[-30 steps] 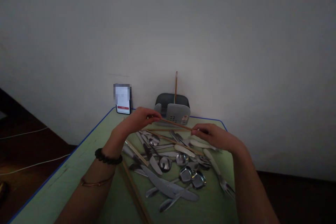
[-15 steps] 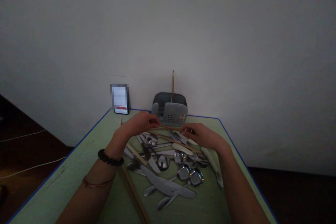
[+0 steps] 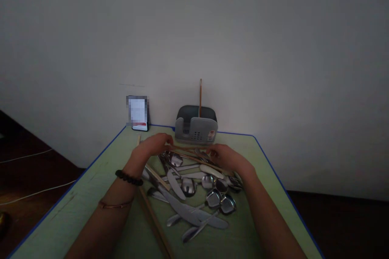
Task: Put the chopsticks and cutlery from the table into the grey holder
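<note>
Behind the cutlery pile, my left hand [image 3: 158,144] pinches the left end of a thin wooden chopstick [image 3: 190,148]. The fingers of my right hand [image 3: 227,157] are closed at its other end, with the fingertips partly hidden. Just below, another chopstick [image 3: 194,158] slants across the pile. Around and under my hands lie metal spoons [image 3: 189,186], square-bowled spoons [image 3: 213,198], table knives [image 3: 182,209] and a pale-handled piece [image 3: 211,170]. A grey cutlery holder [image 3: 199,131] stands behind, with one chopstick [image 3: 200,95] upright in it.
A phone [image 3: 139,114] with a lit screen leans on the wall at the back left. Long chopsticks [image 3: 154,224] lie beside my left forearm. The green table [image 3: 75,210] has a blue edge and meets the wall [image 3: 258,68] behind.
My left hand has moved left, away from my right hand, to the chopstick's left end. The chopstick now lies more level. My right hand has shifted only slightly.
</note>
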Demonstrator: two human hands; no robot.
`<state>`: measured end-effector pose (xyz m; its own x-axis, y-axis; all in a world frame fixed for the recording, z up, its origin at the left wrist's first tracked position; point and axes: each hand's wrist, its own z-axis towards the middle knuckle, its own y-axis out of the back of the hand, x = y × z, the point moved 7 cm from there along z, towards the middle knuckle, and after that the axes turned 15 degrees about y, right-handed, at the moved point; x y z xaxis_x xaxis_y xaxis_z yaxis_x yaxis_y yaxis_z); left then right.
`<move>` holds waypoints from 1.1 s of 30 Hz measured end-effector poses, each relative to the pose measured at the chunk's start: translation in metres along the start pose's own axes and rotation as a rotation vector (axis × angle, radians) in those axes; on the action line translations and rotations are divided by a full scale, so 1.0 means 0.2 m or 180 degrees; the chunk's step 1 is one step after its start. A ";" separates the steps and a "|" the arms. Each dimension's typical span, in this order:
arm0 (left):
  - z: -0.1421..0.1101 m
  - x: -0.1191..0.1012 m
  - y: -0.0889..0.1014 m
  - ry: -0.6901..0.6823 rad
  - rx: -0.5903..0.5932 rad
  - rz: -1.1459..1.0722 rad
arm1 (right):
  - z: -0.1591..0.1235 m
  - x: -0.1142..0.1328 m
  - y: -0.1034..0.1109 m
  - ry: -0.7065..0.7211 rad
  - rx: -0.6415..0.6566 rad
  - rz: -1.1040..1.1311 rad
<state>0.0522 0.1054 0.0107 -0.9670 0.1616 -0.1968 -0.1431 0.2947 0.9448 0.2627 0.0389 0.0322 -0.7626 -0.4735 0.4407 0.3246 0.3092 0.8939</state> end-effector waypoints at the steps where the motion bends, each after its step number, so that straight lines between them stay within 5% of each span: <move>1: 0.00 0.00 -0.01 0.0005 0.0059 0.0014 | 0.00 0.00 -0.01 -0.0010 0.0031 -0.0016; 10: 0.02 -0.04 -0.08 -0.0102 0.0247 0.0033 | 0.00 -0.01 -0.03 -0.0094 0.0191 0.0027; 16: 0.05 -0.03 -0.08 -0.0026 0.0024 0.0003 | 0.00 -0.04 -0.05 -0.0068 0.0223 0.0046; 22: 0.05 -0.03 -0.09 0.0001 0.0006 -0.0019 | -0.04 -0.12 0.02 -0.0290 -0.0064 -0.0135; 28: 0.06 -0.04 -0.11 -0.0106 0.0062 -0.0043 | -0.06 -0.16 0.02 -0.0518 0.0129 -0.0236; 33: 0.09 0.04 -0.11 -0.0006 0.0071 0.0027 | -0.03 -0.17 -0.04 -0.0526 0.0148 -0.0205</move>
<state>0.0504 0.1164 -0.0169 -0.9678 0.1660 -0.1894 -0.1302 0.3143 0.9403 0.2885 0.0473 0.0105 -0.8638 -0.3527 0.3597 0.2489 0.3221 0.9134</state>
